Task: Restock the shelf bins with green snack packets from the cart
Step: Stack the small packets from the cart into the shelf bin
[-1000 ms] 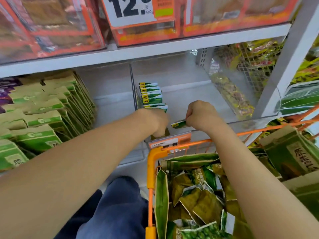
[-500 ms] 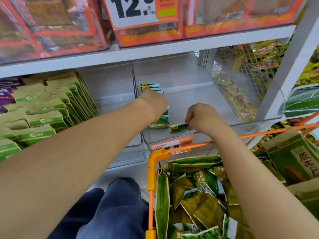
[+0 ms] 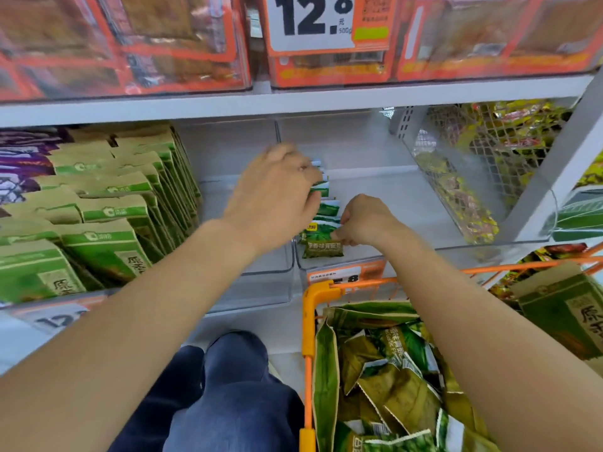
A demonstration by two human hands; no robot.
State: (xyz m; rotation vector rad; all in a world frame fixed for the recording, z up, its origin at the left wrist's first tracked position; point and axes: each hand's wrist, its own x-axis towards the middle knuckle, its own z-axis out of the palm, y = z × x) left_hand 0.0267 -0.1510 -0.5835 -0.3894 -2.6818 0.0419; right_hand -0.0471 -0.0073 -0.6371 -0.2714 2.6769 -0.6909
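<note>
A person is reaching both bare arms into a clear plastic shelf bin [image 3: 359,190] at the centre of the view; the right hand [image 3: 365,220] is pinching the top edge of a green snack packet [image 3: 323,248] between curled fingers and thumb, holding it upright at the front of the bin, at 6 o'clock from a short row of matching packets [image 3: 321,197] standing one behind another. The left hand [image 3: 277,194], at 10 o'clock from the right hand, is lying over the left side of that row with its fingers spread and fairly straight; it is blurred, so whether the fingertips are touching the packets is unclear. At 5 o'clock an orange cart [image 3: 308,321] is holding a loose heap of green packets [image 3: 391,380]. At 9 o'clock, rows of green and tan pouches [image 3: 107,203] are leaning in a neighbouring bin. At 12 o'clock a price sign [image 3: 313,21] is reading 12.8, flanked by orange-framed boxes [image 3: 124,37]. At 2 o'clock a mesh basket [image 3: 483,158] is holding yellow wrapped snacks. Dark trousers [image 3: 228,393] are showing at 6 o'clock.
</note>
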